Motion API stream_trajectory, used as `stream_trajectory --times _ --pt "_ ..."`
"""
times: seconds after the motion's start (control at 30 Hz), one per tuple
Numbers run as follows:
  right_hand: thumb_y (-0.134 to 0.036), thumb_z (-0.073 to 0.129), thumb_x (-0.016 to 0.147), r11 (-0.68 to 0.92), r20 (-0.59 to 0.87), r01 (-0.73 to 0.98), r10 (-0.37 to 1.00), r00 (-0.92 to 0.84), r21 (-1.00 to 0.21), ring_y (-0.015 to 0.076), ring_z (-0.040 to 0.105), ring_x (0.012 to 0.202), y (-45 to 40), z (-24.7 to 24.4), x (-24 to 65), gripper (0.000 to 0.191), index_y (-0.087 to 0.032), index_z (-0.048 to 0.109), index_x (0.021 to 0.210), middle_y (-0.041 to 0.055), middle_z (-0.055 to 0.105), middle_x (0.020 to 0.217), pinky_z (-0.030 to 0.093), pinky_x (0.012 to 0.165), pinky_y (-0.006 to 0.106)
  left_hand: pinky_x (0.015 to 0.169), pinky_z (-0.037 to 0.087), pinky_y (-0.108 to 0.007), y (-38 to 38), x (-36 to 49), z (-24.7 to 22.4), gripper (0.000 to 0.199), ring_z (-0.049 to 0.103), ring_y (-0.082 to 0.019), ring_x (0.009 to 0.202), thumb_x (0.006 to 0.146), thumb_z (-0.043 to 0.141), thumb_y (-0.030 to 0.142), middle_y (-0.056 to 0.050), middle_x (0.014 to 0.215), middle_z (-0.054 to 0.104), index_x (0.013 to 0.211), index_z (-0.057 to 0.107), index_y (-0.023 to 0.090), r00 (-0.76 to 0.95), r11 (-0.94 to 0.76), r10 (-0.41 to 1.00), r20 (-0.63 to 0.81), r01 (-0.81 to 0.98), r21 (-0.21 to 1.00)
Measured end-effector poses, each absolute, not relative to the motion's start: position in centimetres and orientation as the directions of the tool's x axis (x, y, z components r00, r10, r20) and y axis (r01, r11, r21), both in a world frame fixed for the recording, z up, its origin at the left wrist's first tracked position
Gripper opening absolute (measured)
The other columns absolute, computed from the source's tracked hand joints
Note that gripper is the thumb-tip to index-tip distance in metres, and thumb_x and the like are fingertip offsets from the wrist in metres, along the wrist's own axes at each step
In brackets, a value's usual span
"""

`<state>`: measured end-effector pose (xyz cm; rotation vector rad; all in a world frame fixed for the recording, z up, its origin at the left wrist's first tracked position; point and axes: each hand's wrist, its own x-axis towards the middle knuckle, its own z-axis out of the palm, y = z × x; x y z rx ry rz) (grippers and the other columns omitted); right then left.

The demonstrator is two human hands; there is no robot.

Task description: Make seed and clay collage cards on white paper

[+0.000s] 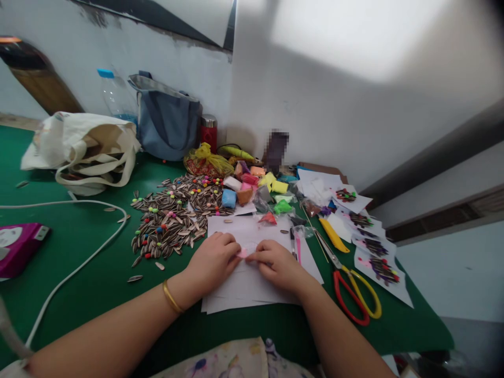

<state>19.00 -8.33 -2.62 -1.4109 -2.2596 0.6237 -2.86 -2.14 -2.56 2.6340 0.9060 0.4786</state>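
My left hand (214, 262), with a gold bangle at the wrist, rests over white paper (252, 283), its fingers closed on the left side of a small pink piece (242, 253). From the right, my right hand (277, 262) has its fingers bent together, the index fingertip touching or very near the pink piece. The piece is partly hidden by the fingers, and whether the right hand grips anything is too small to tell. Sunflower seeds (173, 226) with coloured bits are heaped to the left. Clay packets (244, 196) lie behind the paper.
Red and yellow scissors (350, 289), a yellow cutter (334, 235) and pens lie right of the paper. Decorated sheets (384, 268) line the right edge. A white cable (79, 262), magenta box (19, 249), cloth bag (82, 147), blue bag (167, 123) and bottle (116, 97) stand left.
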Motion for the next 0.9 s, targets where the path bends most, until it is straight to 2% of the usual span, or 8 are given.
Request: stream_trajectory --times 0.13,0.37,0.57,0.73,0.9 --pt "-0.006 0.053 0.085 0.398 0.117 0.724 0.906 -0.407 -0.563 0.0191 0.057 0.092 -8.36 -2.71 18.92 0.047 -0.027 0.067 0.126 0.0057 0.063 0.097 0.046 0.085 0.033 0.084 0.044 -0.036 -2.06 -2.75 -2.73 0.018 0.056 -0.021 0.091 0.094 0.055 0.025 -0.006 0.092 0.064 0.084 0.069 0.019 0.745 -0.757 0.632 0.215 0.533 0.378" --pt "-0.011 0.055 0.088 0.399 0.094 0.775 0.908 -0.408 -0.490 0.0186 0.054 0.087 -8.54 -2.37 18.50 0.041 -0.028 0.069 0.123 0.0055 0.060 0.092 0.044 0.078 0.031 0.083 0.044 -0.036 -2.10 -2.74 -2.99 0.018 0.056 -0.021 0.090 0.093 0.056 0.023 -0.006 0.091 0.064 0.081 0.069 0.019 0.738 -0.760 0.632 0.235 0.533 0.371" --pt "-0.008 0.055 0.086 0.420 0.105 0.778 0.900 -0.423 -0.466 0.0191 0.053 0.089 -8.55 -2.43 18.43 0.047 -0.027 0.066 0.128 0.0061 0.059 0.095 0.043 0.081 0.032 0.083 0.044 -0.036 -2.03 -2.68 -3.29 0.016 0.057 -0.021 0.089 0.091 0.058 0.022 -0.006 0.089 0.064 0.080 0.069 0.019 0.730 -0.757 0.637 0.247 0.532 0.379" --pt "-0.011 0.055 0.087 0.425 0.096 0.803 0.899 -0.426 -0.417 0.0195 0.052 0.088 -8.69 -2.44 18.27 0.044 -0.029 0.067 0.125 0.0056 0.058 0.093 0.042 0.079 0.032 0.082 0.045 -0.035 -1.92 -2.80 -3.36 0.012 0.057 -0.021 0.090 0.089 0.061 0.022 -0.006 0.090 0.065 0.080 0.069 0.019 0.715 -0.734 0.654 0.247 0.521 0.435" --pt "-0.009 0.055 0.085 0.419 0.106 0.790 0.902 -0.418 -0.449 0.0197 0.053 0.090 -8.83 -2.44 18.37 0.050 -0.027 0.063 0.131 0.0063 0.059 0.097 0.043 0.081 0.032 0.083 0.046 -0.034 -1.75 -2.96 -3.44 0.006 0.058 -0.021 0.092 0.085 0.064 0.021 -0.006 0.092 0.066 0.085 0.069 0.019 0.699 -0.704 0.675 0.237 0.512 0.493"
